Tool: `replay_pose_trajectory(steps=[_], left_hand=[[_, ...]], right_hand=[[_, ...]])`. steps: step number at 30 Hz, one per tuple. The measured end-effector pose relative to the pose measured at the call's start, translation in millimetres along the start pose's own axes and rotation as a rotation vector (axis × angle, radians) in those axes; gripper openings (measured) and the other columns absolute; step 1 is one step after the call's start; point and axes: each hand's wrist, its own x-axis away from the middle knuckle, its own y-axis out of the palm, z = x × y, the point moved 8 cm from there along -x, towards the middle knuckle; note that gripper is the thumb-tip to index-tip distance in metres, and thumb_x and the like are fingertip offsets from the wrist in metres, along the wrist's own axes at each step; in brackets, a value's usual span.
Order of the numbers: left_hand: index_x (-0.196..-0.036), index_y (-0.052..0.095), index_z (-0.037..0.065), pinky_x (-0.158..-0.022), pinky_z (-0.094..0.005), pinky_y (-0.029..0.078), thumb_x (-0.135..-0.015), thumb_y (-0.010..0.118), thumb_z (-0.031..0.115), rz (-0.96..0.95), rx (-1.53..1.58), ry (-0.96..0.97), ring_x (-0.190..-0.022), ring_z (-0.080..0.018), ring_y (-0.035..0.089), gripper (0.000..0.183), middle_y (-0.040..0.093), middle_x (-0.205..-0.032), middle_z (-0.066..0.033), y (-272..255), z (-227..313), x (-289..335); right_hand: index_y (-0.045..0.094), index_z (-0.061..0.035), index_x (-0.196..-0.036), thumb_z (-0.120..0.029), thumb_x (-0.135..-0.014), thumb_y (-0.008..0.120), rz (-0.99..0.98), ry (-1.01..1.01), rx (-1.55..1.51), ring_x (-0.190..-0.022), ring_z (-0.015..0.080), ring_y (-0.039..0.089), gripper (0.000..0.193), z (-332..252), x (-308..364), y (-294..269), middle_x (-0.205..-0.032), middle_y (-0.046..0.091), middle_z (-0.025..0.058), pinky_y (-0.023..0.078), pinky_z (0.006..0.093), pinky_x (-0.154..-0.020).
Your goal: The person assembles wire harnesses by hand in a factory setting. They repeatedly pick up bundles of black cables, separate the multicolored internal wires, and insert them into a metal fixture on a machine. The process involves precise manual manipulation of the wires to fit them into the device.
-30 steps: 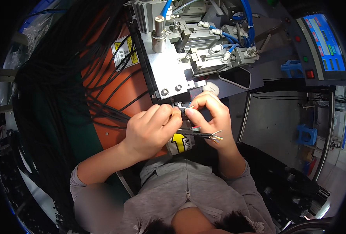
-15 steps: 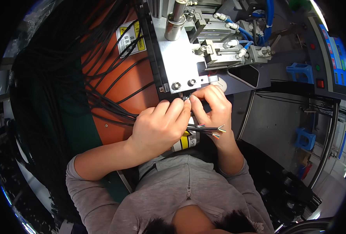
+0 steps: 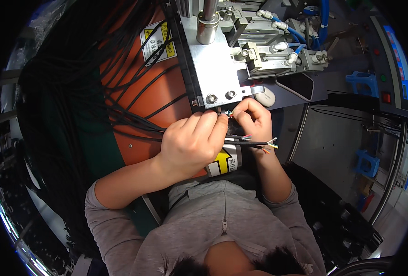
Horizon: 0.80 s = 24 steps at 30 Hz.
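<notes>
My left hand [image 3: 192,138] is closed on black cable at the front edge of the machine, fingertips tucked just below its metal plate. Short coloured wires [image 3: 229,114] poke out past these fingertips. Touching them, my right hand [image 3: 255,120] has thumb and forefinger pinched together at the wire tips. More black cables [image 3: 243,143] pass beneath my left hand and come out on its right, their ends stripped to red, white, yellow and green wires, in front of my right wrist. My fingers hide the exact grip.
Above the hands stands the machine's metal plate [image 3: 215,69] with bolts, beside pneumatic cylinders [image 3: 270,64] with blue hoses. A bundle of black cables [image 3: 66,87] drapes over the orange surface [image 3: 142,99] at left. A white rounded object [image 3: 264,97] and a phone-like dark slab [image 3: 296,87] lie at right.
My right hand's fingertips have drawn a little away from the left's, and coloured wires now show between them. The whole view has shifted slightly.
</notes>
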Motion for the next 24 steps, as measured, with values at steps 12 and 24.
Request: replay_pose_trajectory(steps=[12, 24], left_hand=[[-0.094, 0.069, 0.004, -0.050, -0.0230, 0.043, -0.070, 0.066, 0.005, -0.141, -0.098, -0.065, -0.062, -0.0098, 0.057, 0.024, 0.057, -0.079, 0.0004, -2, 2, 5], [-0.091, 0.066, 0.000, -0.050, -0.0227, 0.040, -0.077, 0.064, 0.006, -0.130, -0.069, -0.012, -0.060, -0.0092, 0.051, 0.015, 0.046, -0.069, 0.0007, -4, 2, 7]], right_hand=[[0.063, -0.0002, -0.078, 0.002, -0.071, 0.068, 0.126, -0.574, 0.387, -0.073, 0.0263, 0.062, 0.010, -59, 11, 1, -0.077, 0.064, 0.0104, 0.049, 0.0317, -0.068], [0.071, -0.0004, -0.088, 0.000, -0.071, 0.076, -0.320, -0.646, -0.052, -0.079, 0.0236, 0.065, 0.018, -69, 23, -7, -0.085, 0.069, 0.0114, 0.050, 0.0332, -0.073]])
